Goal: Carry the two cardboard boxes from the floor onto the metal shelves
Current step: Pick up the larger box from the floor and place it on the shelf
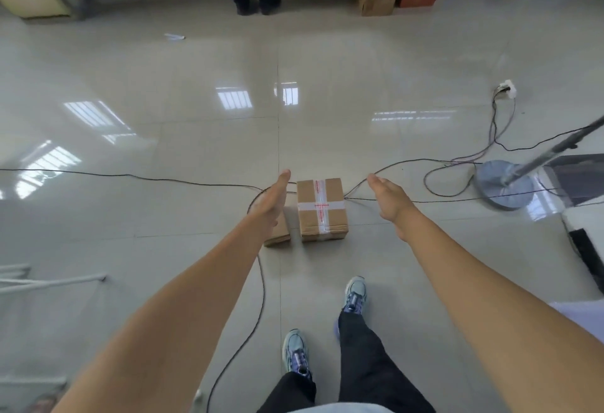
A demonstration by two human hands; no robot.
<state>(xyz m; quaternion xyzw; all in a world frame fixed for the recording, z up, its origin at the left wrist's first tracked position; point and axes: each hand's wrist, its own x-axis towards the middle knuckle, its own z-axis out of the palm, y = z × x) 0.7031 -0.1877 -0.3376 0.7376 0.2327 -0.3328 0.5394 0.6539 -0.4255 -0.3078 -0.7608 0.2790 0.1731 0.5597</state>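
Head view: two cardboard boxes side by side on the tiled floor (196, 138), just ahead of the feet. Taped box (322, 208) on the right, fully visible, sealed with clear and red-printed tape crossed over its top. Second box (277, 233) to its left, mostly hidden behind the left hand (269, 203); only a lower corner showing. Both arms stretched forward and down. Left hand flat, fingers straight and together, holding nothing. Right hand (390, 200) likewise flat, fingers extended and close together, empty, off to the right of the taped box and apart from it.

Step in hand, by the look of it: reaching down for a pick-up, nothing yet gripped. Best done by bending closer, bringing the palms in against opposite outer sides of the pair, or taking one box at a time, pressing evenly before lifting. Worth minding the black cable (261, 282) running under or beside the boxes and across the walking path: a snag or trip risk.

Contents of either box: cannot tell, both closed. Metal shelves not clearly identifiable here.
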